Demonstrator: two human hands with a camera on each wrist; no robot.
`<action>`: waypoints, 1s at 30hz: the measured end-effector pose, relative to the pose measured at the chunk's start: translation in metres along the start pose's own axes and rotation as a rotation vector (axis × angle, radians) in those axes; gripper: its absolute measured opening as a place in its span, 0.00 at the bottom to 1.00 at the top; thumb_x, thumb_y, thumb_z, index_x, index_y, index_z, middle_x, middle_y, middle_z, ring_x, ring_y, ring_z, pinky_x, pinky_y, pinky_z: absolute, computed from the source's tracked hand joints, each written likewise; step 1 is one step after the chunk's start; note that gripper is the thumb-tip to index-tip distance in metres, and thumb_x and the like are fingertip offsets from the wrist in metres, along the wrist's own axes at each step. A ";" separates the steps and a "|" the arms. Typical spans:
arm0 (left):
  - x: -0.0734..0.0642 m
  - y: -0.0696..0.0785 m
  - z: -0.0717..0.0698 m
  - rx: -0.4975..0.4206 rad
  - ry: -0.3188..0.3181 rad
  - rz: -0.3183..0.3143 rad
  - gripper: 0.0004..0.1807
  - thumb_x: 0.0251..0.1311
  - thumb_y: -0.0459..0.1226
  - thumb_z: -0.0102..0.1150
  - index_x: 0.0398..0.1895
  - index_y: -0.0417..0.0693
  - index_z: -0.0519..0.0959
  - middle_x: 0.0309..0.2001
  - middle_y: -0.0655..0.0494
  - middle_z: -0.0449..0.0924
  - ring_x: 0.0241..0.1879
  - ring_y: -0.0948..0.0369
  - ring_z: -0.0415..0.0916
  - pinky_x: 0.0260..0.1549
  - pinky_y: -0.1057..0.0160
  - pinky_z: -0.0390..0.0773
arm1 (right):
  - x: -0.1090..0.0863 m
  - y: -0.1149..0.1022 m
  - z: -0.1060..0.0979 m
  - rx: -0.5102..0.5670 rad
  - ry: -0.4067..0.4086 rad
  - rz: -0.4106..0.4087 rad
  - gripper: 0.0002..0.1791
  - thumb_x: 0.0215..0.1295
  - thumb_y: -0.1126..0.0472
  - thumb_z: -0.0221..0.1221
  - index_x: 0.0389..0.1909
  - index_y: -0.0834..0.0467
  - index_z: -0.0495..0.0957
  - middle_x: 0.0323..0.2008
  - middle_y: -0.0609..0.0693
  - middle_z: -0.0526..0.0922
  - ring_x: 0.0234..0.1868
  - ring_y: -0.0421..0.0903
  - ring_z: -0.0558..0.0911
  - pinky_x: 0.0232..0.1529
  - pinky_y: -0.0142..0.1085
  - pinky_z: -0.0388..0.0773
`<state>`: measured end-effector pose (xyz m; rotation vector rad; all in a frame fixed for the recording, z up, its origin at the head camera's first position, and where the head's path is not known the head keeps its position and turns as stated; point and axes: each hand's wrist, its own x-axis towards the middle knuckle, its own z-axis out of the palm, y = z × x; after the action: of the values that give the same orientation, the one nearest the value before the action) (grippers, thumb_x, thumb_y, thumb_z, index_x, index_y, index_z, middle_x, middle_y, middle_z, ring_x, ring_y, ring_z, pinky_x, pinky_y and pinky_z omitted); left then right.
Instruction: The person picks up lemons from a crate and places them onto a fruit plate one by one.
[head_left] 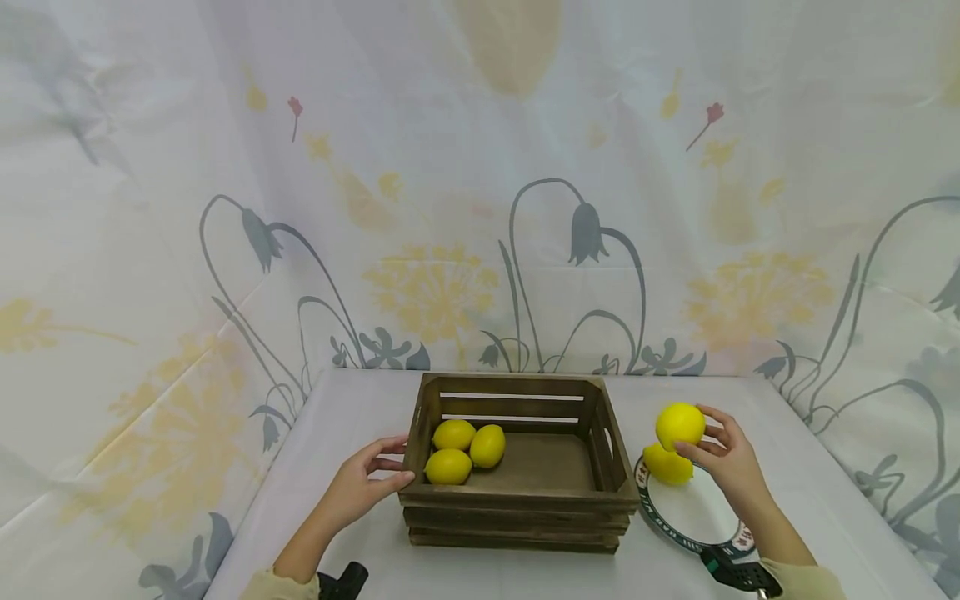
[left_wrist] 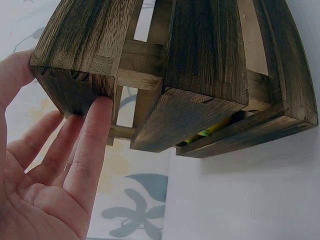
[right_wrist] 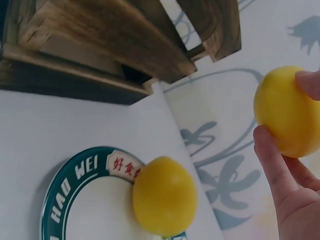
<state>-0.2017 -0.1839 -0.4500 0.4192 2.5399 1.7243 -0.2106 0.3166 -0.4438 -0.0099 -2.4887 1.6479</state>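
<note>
We log first the backdrop [head_left: 442,125], pale with grey and yellow plant prints, at the far side and along left and right; before it, the white table [head_left: 772,433]; on this, about mid-scene, we find the crate [head_left: 517,521], upright, dark brown slatted wood; to its right lies the plate [right_wrist: 50,210], pale in the middle, its green rim lettered in white, with red characters on a light patch.

We record the left hand [head_left: 360,490] at the crate's left end, unclenched, fingers extended, fingertips touching the wood; the right hand [head_left: 731,458] is raised over the plate, grasping a lemon between thumb and fingers; we note a black device [head_left: 723,571] at the right wrist.

Lemons, all yellow, we count as five; the held lemon [head_left: 680,423] is in the air, right of the crate, apart from the plate lemon [right_wrist: 165,196], which sits at the plate's far left; in the crate's left part we see the far lemon [head_left: 453,435], near lemon [head_left: 448,467] and right lemon [head_left: 487,446], close together.
</note>
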 end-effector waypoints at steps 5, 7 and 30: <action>0.000 0.000 0.000 0.011 0.002 -0.004 0.29 0.56 0.36 0.63 0.61 0.41 0.69 0.54 0.43 0.72 0.47 0.50 0.75 0.38 0.61 0.78 | -0.001 0.013 -0.004 -0.035 0.014 0.059 0.43 0.62 0.54 0.61 0.69 0.63 0.47 0.57 0.69 0.62 0.37 0.23 0.71 0.38 0.21 0.69; -0.001 0.006 0.000 0.016 0.001 -0.001 0.28 0.57 0.36 0.63 0.61 0.40 0.69 0.54 0.42 0.72 0.47 0.49 0.75 0.38 0.61 0.78 | -0.002 0.018 -0.007 -0.035 0.019 0.076 0.44 0.62 0.54 0.61 0.70 0.63 0.47 0.58 0.70 0.61 0.36 0.22 0.71 0.37 0.21 0.69; -0.012 0.037 0.001 0.036 0.009 0.011 0.27 0.57 0.34 0.63 0.59 0.35 0.70 0.51 0.38 0.73 0.46 0.45 0.75 0.38 0.59 0.78 | 0.005 0.083 -0.030 0.015 0.035 0.237 0.51 0.57 0.52 0.64 0.71 0.64 0.42 0.56 0.77 0.57 0.33 0.36 0.80 0.37 0.31 0.78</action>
<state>-0.1828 -0.1735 -0.4179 0.4291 2.5836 1.6896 -0.2182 0.3769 -0.5076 -0.3412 -2.5304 1.7350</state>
